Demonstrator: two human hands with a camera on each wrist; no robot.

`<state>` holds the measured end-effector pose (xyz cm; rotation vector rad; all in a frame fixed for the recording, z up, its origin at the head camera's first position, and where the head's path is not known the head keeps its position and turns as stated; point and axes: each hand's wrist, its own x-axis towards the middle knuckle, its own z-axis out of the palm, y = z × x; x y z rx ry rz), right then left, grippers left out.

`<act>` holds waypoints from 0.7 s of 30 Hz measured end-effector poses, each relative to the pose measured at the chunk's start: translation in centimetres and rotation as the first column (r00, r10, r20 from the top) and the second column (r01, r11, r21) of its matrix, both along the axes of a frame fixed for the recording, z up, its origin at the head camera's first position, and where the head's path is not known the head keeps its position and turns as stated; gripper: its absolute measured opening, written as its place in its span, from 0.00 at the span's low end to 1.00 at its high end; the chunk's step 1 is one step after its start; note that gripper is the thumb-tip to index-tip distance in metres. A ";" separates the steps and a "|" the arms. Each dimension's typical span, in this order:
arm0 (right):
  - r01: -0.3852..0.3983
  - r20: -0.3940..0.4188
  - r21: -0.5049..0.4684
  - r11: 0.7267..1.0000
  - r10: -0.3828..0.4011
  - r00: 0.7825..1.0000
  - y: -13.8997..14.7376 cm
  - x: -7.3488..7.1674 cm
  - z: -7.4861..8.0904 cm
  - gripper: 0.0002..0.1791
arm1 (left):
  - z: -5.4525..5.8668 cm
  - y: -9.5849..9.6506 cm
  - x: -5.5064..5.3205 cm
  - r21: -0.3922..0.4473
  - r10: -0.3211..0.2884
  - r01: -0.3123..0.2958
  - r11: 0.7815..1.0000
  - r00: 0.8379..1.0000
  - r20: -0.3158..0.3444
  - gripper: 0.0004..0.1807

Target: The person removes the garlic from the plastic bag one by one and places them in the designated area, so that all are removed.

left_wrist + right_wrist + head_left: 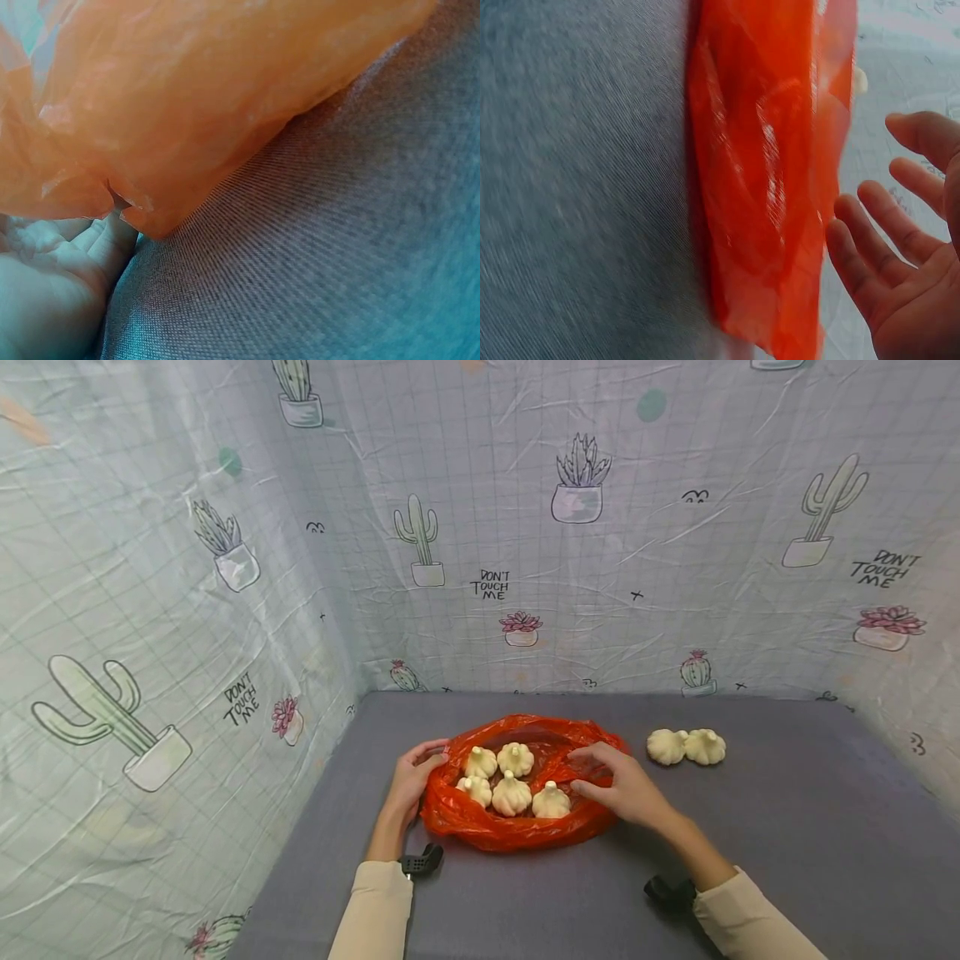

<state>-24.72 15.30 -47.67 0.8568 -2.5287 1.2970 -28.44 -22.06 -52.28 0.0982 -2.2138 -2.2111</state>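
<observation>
Nearby, two garlic bulbs (696, 747) outside the bag (502, 837)

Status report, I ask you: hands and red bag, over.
Left hand at left rim of red bag, grip unclear. Right hand empty, partly covering bag's right side. Five garlic bulbs visible inside; two bulbs outside, right.

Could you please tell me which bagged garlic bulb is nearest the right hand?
The rightmost bulb in the red bag, at the front by the right hand; the other four lie farther left.
</observation>
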 end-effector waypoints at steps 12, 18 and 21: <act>-0.152 0.156 0.065 0.986 0.141 0.978 -1.1 0.1 -1.1 0.26 | 0.1 0.1 -0.1 0.002 0.004 -0.004 1.000 1.000 0.001 0.19; -0.192 0.192 0.101 0.976 0.170 0.967 -1.3 0.2 -1.4 0.28 | 0.2 0.1 0.0 -0.001 0.006 -0.006 1.000 1.000 0.003 0.20; -0.205 0.211 0.115 0.972 0.178 0.961 -1.5 0.2 -1.5 0.29 | 0.2 0.1 0.1 0.001 0.004 -0.004 1.000 1.000 0.007 0.19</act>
